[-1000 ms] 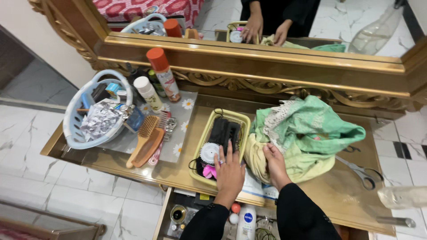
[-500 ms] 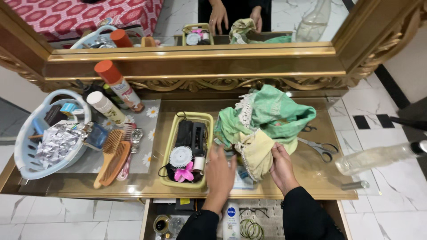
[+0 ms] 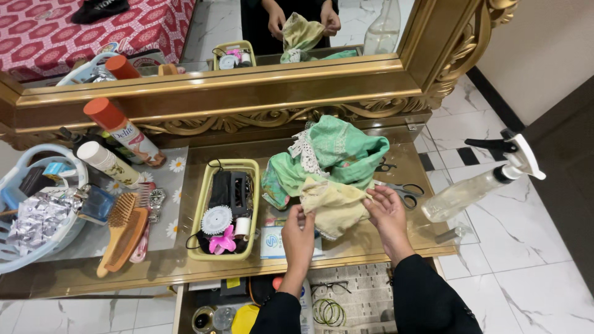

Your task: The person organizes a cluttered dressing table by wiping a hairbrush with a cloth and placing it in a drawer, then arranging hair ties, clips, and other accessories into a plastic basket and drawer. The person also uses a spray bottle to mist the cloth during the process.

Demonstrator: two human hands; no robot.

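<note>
- A person in black sleeves stands at a glass-topped worktop (image 3: 396, 244) below a gilt-framed mirror (image 3: 247, 86), seen from above.
- The left hand (image 3: 298, 235) pinches the lower left edge of a pale yellow cloth (image 3: 331, 204), fingers closed on the fabric.
- The right hand (image 3: 387, 213) grips the same cloth at its right edge, fingers curled over it, so the piece is held between both hands just above the worktop.
- Behind the yellow cloth and touching it lies a bundle of green fabric (image 3: 337, 151) with white lace trim.
- Scissors (image 3: 405, 192) lie just beside the right hand, partly under the green fabric.
- A clear spray bottle (image 3: 473, 188) with a white trigger sits tilted at the worktop's right end.
- Left of the hands, a yellow tray (image 3: 207, 201) holds black items, a white round object and a pink clip.
- Further left lie a wooden brush (image 3: 124, 232), a wristwatch (image 3: 156, 199), two bottles and an orange-capped spray can (image 3: 120, 133) on a daisy-print mat.
- A pale blue basket (image 3: 37, 256) with crumpled foil sits at the far left.
- An open drawer (image 3: 346, 297) below the worktop holds green bangles and small containers.
</note>
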